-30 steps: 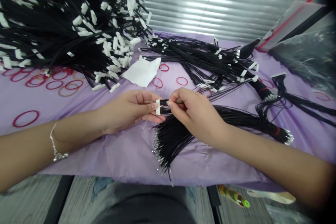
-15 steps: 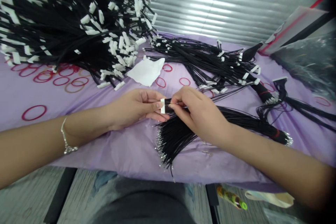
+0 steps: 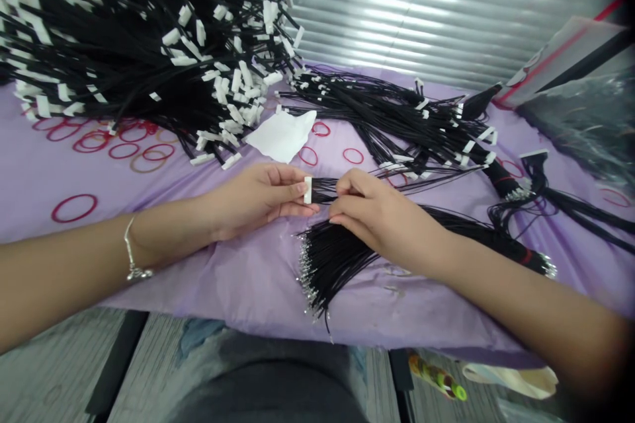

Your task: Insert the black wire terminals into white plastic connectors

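My left hand (image 3: 258, 201) pinches a small white connector (image 3: 308, 190) between thumb and fingers, above the purple cloth (image 3: 238, 277). Thin black wires (image 3: 325, 189) run from the connector to the right into my right hand (image 3: 381, 215), whose fingers are closed on them a little way from the connector. Just below both hands lies a bundle of loose black wires with metal tips (image 3: 322, 264), fanned toward the table's near edge. A bracelet (image 3: 133, 264) sits on my left wrist.
A big heap of black wires with white connectors (image 3: 139, 46) fills the far left. A smaller heap (image 3: 397, 119) lies at far centre. Red rubber bands (image 3: 74, 208), a white paper scrap (image 3: 282, 135) and a banded bundle (image 3: 520, 254) lie on the cloth.
My right hand has slid a little to the right along the wires, away from the connector. The left hand keeps its grip; the view has shifted slightly.
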A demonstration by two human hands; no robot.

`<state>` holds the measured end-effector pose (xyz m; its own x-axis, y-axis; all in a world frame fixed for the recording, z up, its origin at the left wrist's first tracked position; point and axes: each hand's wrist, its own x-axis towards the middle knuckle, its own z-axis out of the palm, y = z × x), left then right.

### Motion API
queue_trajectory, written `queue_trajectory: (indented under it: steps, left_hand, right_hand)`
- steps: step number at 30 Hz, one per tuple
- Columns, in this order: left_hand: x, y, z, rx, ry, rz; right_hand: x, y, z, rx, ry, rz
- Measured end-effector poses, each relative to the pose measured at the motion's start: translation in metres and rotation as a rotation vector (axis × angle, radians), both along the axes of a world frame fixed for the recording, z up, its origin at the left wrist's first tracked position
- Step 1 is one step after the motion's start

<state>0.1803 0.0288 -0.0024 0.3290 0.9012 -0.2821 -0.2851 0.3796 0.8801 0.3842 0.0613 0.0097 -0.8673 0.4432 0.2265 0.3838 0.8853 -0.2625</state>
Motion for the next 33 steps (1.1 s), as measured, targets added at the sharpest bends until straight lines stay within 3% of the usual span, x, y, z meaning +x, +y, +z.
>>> queue_trajectory:
  steps: [4, 9, 17, 23, 33]
  left_hand:
    - [0.002, -0.001, 0.003, 0.008, 0.025, -0.009]
    - [0.002, -0.002, 0.005, 0.027, 0.077, -0.059]
    - [0.001, -0.003, 0.005, 0.076, 0.115, -0.123]
    - [0.001, -0.003, 0.004, 0.072, 0.119, -0.112]
    - [0.000, -0.003, 0.004, 0.109, 0.167, -0.144]
  right_hand:
    - [-0.003, -0.006, 0.002, 0.022, 0.234, -0.047]
    - [-0.003, -0.008, 0.004, 0.026, 0.282, -0.105]
    - [-0.002, -0.010, 0.010, -0.262, 0.464, -0.283]
    - [-0.004, -0.011, 0.013, -0.444, 0.311, -0.289]
    - [-0.005, -0.006, 0.004, -0.295, 0.244, -0.290]
